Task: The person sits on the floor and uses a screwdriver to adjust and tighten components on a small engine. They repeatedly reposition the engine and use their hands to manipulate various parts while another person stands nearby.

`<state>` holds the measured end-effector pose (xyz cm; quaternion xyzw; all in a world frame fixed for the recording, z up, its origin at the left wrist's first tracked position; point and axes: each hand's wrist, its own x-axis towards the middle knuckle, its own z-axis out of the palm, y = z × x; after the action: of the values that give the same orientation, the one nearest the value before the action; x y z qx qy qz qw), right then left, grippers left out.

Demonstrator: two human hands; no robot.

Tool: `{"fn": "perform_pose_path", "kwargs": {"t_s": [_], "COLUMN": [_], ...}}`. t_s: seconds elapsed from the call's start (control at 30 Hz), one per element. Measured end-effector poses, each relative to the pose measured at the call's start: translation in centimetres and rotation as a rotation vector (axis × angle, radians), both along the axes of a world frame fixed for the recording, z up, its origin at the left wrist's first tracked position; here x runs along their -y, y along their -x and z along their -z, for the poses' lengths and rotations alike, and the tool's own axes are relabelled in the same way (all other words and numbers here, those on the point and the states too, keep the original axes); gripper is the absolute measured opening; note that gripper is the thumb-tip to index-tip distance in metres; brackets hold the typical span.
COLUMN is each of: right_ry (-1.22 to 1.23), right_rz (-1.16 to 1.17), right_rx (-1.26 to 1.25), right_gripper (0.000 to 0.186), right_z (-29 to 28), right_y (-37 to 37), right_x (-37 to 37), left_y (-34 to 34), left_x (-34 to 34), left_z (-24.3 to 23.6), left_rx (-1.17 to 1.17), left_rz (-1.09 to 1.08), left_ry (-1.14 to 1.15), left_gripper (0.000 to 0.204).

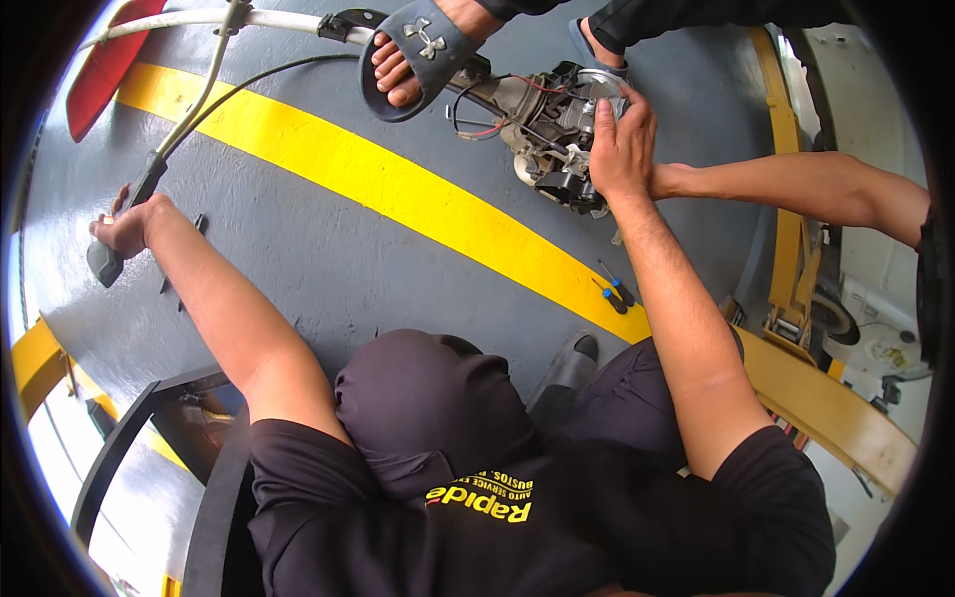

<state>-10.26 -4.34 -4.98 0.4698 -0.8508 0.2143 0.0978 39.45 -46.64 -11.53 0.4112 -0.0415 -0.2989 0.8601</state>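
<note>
A brush cutter lies on the grey floor, its small engine [542, 149] bare, with wires and metal parts showing. My right hand [624, 144] is closed over the engine's right side, thumb up. At the far left, my left hand [124, 227] wraps round the black handle grip [149, 179] on the cutter's bent pale bar. A black cable [254, 82] runs from that grip toward the shaft. Another person's arm [796, 184] reaches in from the right; its hand is mostly hidden behind mine. That person's sandalled foot [423, 55] is over the shaft.
Two blue-handled screwdrivers [615, 296] lie by the yellow floor stripe [398, 204]. A thin dark tool [171, 269] lies beside my left forearm. The red guard [109, 85] is at the upper left. Yellow metal beams [786, 249] stand at the right, a black frame [119, 448] at the lower left.
</note>
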Motion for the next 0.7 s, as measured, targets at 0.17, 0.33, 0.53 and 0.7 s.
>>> {"fn": "perform_pose_path", "kwargs": {"t_s": [0.17, 0.33, 0.53, 0.7], "right_ry": [0.0, 0.014, 0.04, 0.024], "right_rz": [0.003, 0.004, 0.009, 0.024], "right_rx": [0.005, -0.014, -0.011, 0.036], "right_gripper": [0.05, 0.051, 0.051, 0.052], "right_z": [0.0, 0.1, 0.4, 0.3], "right_y": [0.1, 0.0, 0.0, -0.3], "right_x": [-0.1, -0.1, -0.1, -0.6], "left_y": [0.2, -0.1, -0.6, -1.3], "left_x": [-0.1, 0.1, 0.7, 0.9], "left_z": [0.0, 0.3, 1.0, 1.2], "left_rx": [0.024, 0.016, 0.014, 0.038], "left_rz": [-0.019, -0.006, -0.022, -0.013], "left_ry": [-0.01, 0.003, -0.005, 0.003], "left_gripper": [0.036, 0.035, 0.037, 0.043]}}
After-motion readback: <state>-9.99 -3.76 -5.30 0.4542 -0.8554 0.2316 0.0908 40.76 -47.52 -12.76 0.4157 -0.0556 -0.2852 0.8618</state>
